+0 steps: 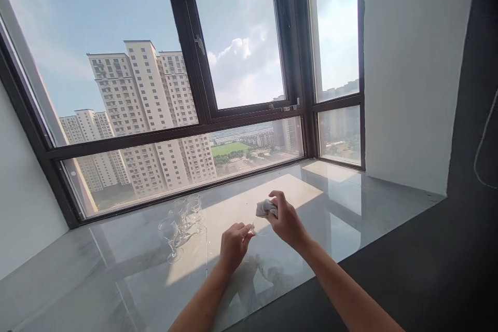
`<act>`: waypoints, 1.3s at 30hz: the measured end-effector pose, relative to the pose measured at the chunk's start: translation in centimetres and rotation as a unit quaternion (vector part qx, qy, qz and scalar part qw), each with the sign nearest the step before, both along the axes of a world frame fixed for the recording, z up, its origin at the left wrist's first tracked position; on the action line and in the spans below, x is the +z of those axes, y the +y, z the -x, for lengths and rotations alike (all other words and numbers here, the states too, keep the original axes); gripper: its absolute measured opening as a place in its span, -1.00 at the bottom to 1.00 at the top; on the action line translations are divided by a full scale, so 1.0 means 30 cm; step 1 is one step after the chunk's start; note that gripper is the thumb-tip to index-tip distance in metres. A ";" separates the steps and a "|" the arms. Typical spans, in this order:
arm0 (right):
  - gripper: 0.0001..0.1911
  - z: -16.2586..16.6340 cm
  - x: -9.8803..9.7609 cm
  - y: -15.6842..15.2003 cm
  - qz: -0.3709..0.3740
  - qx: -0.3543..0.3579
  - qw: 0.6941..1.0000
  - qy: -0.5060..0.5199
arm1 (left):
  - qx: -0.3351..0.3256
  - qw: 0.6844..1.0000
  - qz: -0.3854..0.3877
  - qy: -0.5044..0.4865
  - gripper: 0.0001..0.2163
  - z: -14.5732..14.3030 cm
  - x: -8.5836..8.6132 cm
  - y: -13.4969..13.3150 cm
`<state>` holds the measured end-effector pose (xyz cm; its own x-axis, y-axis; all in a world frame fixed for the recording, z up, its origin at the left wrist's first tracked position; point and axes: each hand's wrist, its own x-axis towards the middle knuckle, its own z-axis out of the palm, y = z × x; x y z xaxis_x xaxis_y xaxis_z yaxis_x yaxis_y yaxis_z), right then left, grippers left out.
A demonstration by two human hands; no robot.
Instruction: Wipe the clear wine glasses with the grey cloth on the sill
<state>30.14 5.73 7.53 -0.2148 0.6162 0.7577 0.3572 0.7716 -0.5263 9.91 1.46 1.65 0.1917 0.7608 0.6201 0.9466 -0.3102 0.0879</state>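
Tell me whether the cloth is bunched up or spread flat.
Bunched up: the cloth shows as a compact, crumpled wad gathered in the right hand, rather than spread across the sill.

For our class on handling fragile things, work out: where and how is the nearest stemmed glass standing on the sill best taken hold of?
The glass is probably best pinched by its narrow stem, between bowl and foot, from the near left: it stands upright, and the other glasses stand behind it to the right.

dark-framed windows [204,123], white wall [412,72], glossy sunlit sill [293,189]
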 end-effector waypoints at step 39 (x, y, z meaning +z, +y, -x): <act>-0.66 0.095 -0.049 -0.064 0.178 0.063 0.944 0.271 | -0.066 0.929 0.144 -0.334 -0.74 -0.047 -0.078 0.064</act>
